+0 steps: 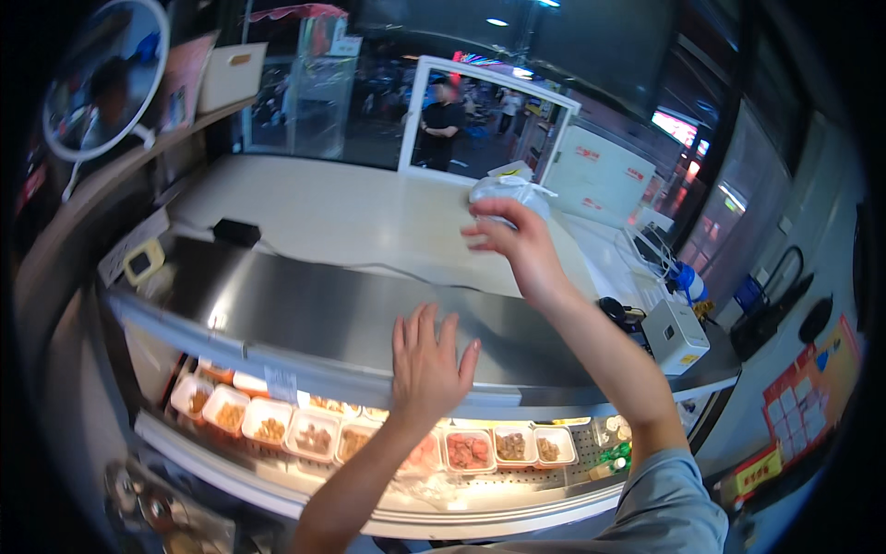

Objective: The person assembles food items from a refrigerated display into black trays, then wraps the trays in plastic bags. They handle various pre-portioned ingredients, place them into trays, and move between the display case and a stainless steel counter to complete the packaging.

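Observation:
My left hand (428,363), palm down with fingers spread, lies on or just over the front of the stainless steel top (311,305) of a lit display case; nothing is in it. Farther forward and to the right, my right hand (509,232) is raised with its fingers apart, slightly blurred. Just behind its fingers, a tied white plastic bag (516,190) sits on the pale counter (332,208). Whether the fingers touch the bag cannot be told. Below my left hand, white trays of food (468,450) stand in a row inside the case.
A black power adapter (237,233) and its cable lie across the counter. At right stand a white box-shaped device (675,337) and a white panel (601,173). Behind the counter is a white-framed window opening (408,128), with a person in dark clothes (441,124) outside. A round mirror (104,79) stands at upper left.

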Available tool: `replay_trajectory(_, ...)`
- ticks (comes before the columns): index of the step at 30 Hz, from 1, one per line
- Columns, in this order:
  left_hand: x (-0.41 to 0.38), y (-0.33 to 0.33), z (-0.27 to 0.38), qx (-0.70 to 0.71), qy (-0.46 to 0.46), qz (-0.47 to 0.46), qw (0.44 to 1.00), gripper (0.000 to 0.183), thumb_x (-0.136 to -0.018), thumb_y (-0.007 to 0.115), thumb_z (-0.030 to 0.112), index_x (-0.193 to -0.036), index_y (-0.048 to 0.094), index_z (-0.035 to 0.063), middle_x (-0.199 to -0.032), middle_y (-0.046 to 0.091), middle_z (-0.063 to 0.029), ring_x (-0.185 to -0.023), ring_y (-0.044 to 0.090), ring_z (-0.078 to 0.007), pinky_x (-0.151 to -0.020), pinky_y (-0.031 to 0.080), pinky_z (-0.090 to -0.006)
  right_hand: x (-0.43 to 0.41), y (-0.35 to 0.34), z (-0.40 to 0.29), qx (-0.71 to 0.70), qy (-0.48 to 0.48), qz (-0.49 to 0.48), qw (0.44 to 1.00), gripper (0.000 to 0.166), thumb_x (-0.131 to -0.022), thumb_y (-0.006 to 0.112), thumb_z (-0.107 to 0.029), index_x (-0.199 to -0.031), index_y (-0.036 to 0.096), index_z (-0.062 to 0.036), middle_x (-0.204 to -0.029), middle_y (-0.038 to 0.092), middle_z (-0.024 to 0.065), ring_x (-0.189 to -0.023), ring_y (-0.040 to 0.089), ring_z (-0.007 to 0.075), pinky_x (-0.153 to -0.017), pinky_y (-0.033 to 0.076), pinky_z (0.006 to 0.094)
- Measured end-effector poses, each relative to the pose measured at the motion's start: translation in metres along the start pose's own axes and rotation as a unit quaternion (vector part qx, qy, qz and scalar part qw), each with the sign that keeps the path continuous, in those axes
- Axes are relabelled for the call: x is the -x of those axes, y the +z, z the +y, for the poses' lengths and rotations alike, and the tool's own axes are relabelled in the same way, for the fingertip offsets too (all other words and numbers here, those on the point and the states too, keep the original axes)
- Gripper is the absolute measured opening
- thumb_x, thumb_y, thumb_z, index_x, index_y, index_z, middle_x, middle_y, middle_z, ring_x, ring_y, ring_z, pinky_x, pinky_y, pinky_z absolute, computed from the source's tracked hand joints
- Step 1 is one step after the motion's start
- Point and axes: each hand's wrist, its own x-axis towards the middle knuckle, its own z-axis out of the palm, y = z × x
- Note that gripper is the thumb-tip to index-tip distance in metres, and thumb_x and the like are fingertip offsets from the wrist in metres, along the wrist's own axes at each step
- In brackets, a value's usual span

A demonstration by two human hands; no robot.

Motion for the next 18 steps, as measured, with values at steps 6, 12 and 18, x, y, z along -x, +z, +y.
replay_trajectory(6, 0.074, -0.044, -0.006, 0.078, 0.035, 0.132, 0.988, 0.023, -0.081, 0.066, 0.007, -0.102, 0.063, 0.0002, -0.112, 0.06, -0.0194, -0.105, 0.058, -0.036, -0.086, 0.049, -0.0429, 0.215, 0.038, -0.02, 0.371, -0.272, -0.38, 0.803, 0.017, -0.074, 0.067, 0.004, -0.089, 0.068, -0.0039, -0.078, 0.068, 0.009, -0.064, 0.067, 0.0228, -0.056, 0.053, 0.03)
replay_trajectory(12, 0.399, -0.071, 0.068, -0.041, -0.35, -0.172, 0.92, 0.026, -0.088, 0.064, 0.017, -0.112, 0.062, 0.0075, -0.1, 0.064, -0.0148, -0.094, 0.063, -0.0334, -0.079, 0.052, -0.0438, 0.372, 0.029, 0.154, 0.179, 0.018, -0.4, 0.898, 0.014, -0.086, 0.069, -0.011, -0.098, 0.07, -0.0041, -0.088, 0.07, 0.0137, -0.074, 0.07, 0.0261, -0.067, 0.057, 0.0331)
replay_trajectory(18, 0.645, -0.136, 0.325, -0.123, -0.798, -0.283, 0.518, 0.055, -0.086, 0.062, 0.041, -0.131, 0.055, 0.0092, -0.125, 0.061, -0.0227, -0.114, 0.059, -0.0371, -0.097, 0.048, -0.0458, 0.41, 0.049, 0.23, 0.102, 0.062, -0.432, 0.894, 0.016, -0.086, 0.072, -0.013, -0.097, 0.069, -0.001, -0.083, 0.069, 0.0101, -0.075, 0.068, 0.0178, -0.069, 0.056, 0.0314)
